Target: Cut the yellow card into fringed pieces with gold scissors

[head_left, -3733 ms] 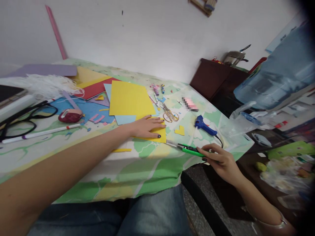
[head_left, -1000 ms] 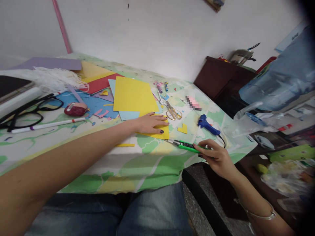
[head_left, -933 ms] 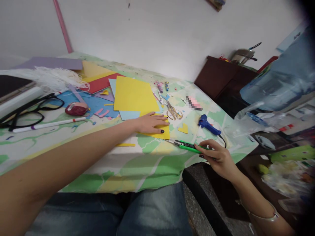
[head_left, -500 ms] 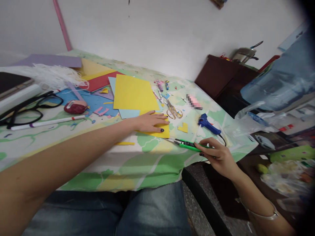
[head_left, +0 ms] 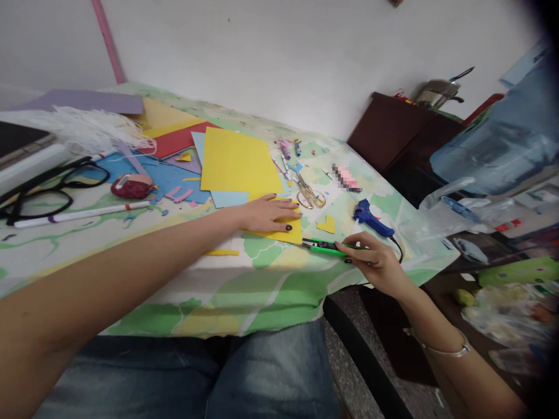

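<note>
The yellow paper (head_left: pixel 286 236) is pressed flat by the spread, open left hand (head_left: pixel 263 215). The green cutter (head_left: pixel 322 247) is held between the right hand's (head_left: pixel 379 263) closed fingers, near-left of the blue glue gun (head_left: pixel 374 220).

1. Left hand (head_left: pixel 266 215): fingernails coated in dark, glossy polish; light glint noted on thumbnail.
2. Right hand (head_left: pixel 375 259): visible nails finished in matching dark polish.
3. Right forearm: thin, silver-toned bracelet (head_left: pixel 448 353), rounded band, small raised detail near one side.
4. Legs: blue denim jeans (head_left: pixel 271 372), faded paler over the thigh.
</note>
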A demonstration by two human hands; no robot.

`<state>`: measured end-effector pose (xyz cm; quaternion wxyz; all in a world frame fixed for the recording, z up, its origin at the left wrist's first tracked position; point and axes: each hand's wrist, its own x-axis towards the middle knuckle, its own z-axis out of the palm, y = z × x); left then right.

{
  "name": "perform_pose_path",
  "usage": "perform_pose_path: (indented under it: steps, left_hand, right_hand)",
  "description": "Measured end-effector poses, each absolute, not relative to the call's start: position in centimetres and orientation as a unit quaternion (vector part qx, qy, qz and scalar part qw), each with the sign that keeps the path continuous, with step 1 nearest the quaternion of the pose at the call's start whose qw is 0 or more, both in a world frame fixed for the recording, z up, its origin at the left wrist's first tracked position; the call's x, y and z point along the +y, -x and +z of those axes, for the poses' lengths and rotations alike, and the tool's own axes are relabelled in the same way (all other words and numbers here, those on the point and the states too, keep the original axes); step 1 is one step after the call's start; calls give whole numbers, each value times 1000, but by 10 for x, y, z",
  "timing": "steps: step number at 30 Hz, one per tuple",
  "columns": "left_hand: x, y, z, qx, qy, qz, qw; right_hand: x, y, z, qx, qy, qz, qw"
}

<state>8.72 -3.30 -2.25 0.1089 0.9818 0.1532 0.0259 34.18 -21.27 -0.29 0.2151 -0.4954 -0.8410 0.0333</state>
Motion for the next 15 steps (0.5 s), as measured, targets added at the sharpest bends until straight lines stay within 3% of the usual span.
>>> perform_pose_path:
  steps: [15]
  left_hand:
    - [-35,-85,-19,155,-980,21,121]
  right_hand:
    - [-234,-347,-5,-832,513,5,212]
